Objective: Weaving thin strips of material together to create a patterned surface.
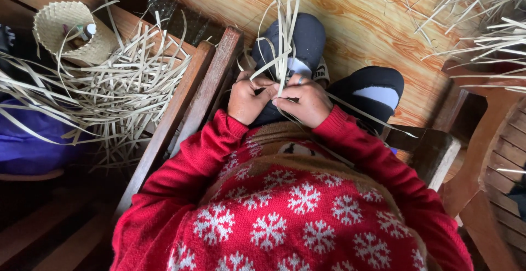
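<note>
Red knitted sweater (285, 216) with white snowflakes fills the bottom of the view, its two sleeves running up to the hands. Left hand (247, 99) is closed, fingers curled and pinching a bundle of pale straw strips (283, 35); right hand (303, 102) is closed too, gripping the same strips just beside the left, the two hands touching. From this grip the strips rise upright and fan out above the knuckles, and a few thin ones trail off to the right across the lap. Behind the hands sit two dark-trousered knees (307, 41), the right one (375, 87) showing a pale patch.

To the left, a wooden bench (181, 107) of dark slats runs diagonally; on it lies a loose heap of strips (109, 85), crossing in all directions. At the heap's far edge stands a small woven basket (68, 30), round, straw-coloured, tilted toward the camera, with a small bottle (87, 30) with a pale cap inside; any label on it is too small to tell. A purple cloth (33, 145) lies under the heap at the left edge. Orange wood-grain floor (372, 24) lies beyond the knees. At the right, more strips (487, 19) spread over a brown wooden chair (487, 139).
</note>
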